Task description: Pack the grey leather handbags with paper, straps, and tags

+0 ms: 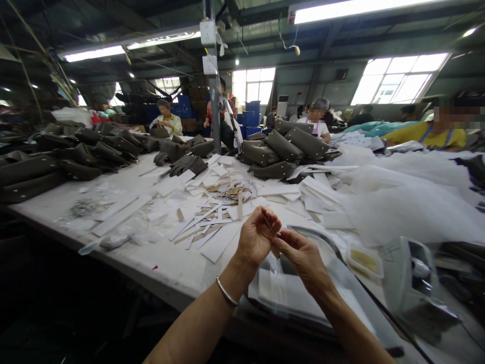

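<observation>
My left hand, with a silver bangle on the wrist, is raised over the table edge with its fingers curled. A thin, dark, cord-like strip runs from those fingers to my right hand, whose thumb and fingers pinch its lower end. A small brownish piece hangs just under the fingertips; its kind is too small to make out. Below both hands lies a bag-like item with a dark rim, under clear plastic, and white sheet material on it.
Paper and card strips litter the white table. Dark bags are piled at the left and centre back. Right are translucent sheeting, a plastic tub and a tape dispenser-like device. Several people sit beyond a post.
</observation>
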`<state>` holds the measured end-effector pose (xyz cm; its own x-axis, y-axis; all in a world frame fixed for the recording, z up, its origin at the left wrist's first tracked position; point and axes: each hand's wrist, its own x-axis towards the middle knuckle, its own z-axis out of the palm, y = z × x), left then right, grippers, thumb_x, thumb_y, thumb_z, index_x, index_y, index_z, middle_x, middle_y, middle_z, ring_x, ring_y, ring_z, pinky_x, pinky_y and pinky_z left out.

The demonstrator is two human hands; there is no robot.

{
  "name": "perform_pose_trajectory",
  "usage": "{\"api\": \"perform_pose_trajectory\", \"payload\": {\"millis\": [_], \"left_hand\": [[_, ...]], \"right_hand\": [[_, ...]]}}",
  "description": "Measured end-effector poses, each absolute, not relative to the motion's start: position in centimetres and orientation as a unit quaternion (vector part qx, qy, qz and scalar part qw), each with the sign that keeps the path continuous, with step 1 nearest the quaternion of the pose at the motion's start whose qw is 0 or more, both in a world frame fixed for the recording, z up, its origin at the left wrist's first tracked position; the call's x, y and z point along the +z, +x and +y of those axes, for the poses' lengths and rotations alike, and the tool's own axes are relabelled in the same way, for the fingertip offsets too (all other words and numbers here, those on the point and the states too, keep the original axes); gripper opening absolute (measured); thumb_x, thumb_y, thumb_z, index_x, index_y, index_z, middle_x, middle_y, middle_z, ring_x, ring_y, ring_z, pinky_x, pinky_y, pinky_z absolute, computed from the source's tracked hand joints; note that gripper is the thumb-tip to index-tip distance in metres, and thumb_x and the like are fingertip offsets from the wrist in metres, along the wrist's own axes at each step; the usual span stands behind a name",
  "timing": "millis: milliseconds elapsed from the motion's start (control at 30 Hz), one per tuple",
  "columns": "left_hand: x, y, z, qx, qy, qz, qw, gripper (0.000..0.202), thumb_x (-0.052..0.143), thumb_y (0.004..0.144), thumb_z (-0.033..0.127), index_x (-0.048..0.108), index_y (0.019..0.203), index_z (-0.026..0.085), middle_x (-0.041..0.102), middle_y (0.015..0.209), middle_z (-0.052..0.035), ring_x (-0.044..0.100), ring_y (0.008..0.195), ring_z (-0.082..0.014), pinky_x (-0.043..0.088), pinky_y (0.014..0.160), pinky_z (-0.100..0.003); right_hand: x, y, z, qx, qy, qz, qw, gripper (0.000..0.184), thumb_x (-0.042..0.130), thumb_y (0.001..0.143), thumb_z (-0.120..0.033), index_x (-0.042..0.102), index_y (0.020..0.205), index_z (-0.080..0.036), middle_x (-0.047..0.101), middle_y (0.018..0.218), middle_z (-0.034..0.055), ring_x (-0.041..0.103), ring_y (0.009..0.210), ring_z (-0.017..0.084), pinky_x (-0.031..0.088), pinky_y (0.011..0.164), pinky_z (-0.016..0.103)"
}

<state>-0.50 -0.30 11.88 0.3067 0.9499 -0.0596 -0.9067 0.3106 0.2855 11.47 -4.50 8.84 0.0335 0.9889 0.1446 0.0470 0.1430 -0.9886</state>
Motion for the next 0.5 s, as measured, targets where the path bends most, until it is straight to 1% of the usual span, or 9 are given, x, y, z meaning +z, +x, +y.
{"api": "perform_pose_trajectory", "payload": {"millis": [67,167,233,267,333,400,433,500], "left_hand": [[11.8,-0.3,-0.5,0.582,0.098,0.111,0.800,0.013,0.059,0.091,0.017,0.060,0.078,0.014,0.060,0.072,0.0014,0.062,0.066,-0.0087,0.054,0.069,-0.022],[11.2,-0.5,-0.6,0.595,0.127,0.103,0.787,0.013,0.060,0.090,0.018,0.060,0.077,0.015,0.060,0.072,0.0019,0.062,0.067,-0.0086,0.053,0.072,-0.022],[10.3,-1.3,-0.4,0.602,0.208,0.120,0.762,0.015,0.063,0.088,0.024,0.059,0.077,0.015,0.060,0.072,0.0013,0.062,0.068,-0.0104,0.052,0.073,-0.024],[9.7,-1.8,-0.3,0.609,0.267,0.147,0.732,0.017,0.064,0.088,0.028,0.059,0.077,0.015,0.061,0.073,0.0007,0.062,0.069,-0.0116,0.052,0.073,-0.025],[8.8,-3.2,-0.2,0.633,0.389,0.235,0.627,0.018,0.066,0.087,0.032,0.060,0.081,0.016,0.064,0.078,-0.0011,0.062,0.075,-0.0136,0.050,0.076,-0.026],[8.5,-4.4,-0.3,0.645,0.485,0.316,0.499,0.015,0.067,0.087,0.031,0.064,0.091,0.017,0.066,0.092,-0.0035,0.062,0.089,-0.0154,0.047,0.086,-0.026],[8.6,-4.8,-0.5,0.637,0.525,0.336,0.454,0.016,0.067,0.087,0.030,0.065,0.096,0.018,0.067,0.099,-0.0045,0.061,0.098,-0.0166,0.044,0.092,-0.026],[9.3,-5.0,-1.1,0.588,0.606,0.327,0.424,0.020,0.066,0.087,0.029,0.067,0.105,0.020,0.066,0.111,-0.0062,0.058,0.110,-0.0197,0.039,0.101,-0.029]], "right_hand": [[8.5,11.2,-4.2,0.495,-0.454,-0.501,0.545,0.041,0.081,0.067,-0.054,0.077,0.091,-0.020,0.074,0.086,0.0052,0.067,0.086,0.025,0.051,0.080,0.036],[8.4,11.5,-4.0,0.478,-0.465,-0.487,0.565,0.039,0.079,0.069,-0.055,0.077,0.082,-0.019,0.072,0.077,0.0040,0.064,0.078,0.022,0.049,0.077,0.034],[8.6,12.1,-4.2,0.458,-0.481,-0.494,0.561,0.037,0.076,0.072,-0.055,0.076,0.081,-0.019,0.072,0.077,0.0039,0.062,0.074,0.020,0.048,0.075,0.034],[8.8,12.5,-4.3,0.451,-0.488,-0.504,0.551,0.037,0.075,0.074,-0.055,0.076,0.081,-0.019,0.072,0.077,0.0040,0.062,0.073,0.020,0.048,0.074,0.034],[9.4,13.4,-4.6,0.414,-0.507,-0.551,0.518,0.036,0.071,0.078,-0.055,0.076,0.083,-0.020,0.072,0.078,0.0045,0.062,0.072,0.020,0.048,0.072,0.035],[10.1,14.2,-4.9,0.331,-0.527,-0.624,0.473,0.030,0.068,0.081,-0.051,0.076,0.081,-0.022,0.071,0.079,0.0044,0.061,0.071,0.020,0.047,0.068,0.034],[10.4,14.4,-5.0,0.283,-0.532,-0.660,0.448,0.027,0.067,0.082,-0.049,0.076,0.078,-0.024,0.070,0.079,0.0040,0.060,0.070,0.020,0.046,0.066,0.033],[11.0,14.6,-5.1,0.209,-0.532,-0.712,0.408,0.022,0.066,0.083,-0.044,0.074,0.072,-0.027,0.068,0.077,0.0032,0.058,0.069,0.019,0.044,0.063,0.032]]}}
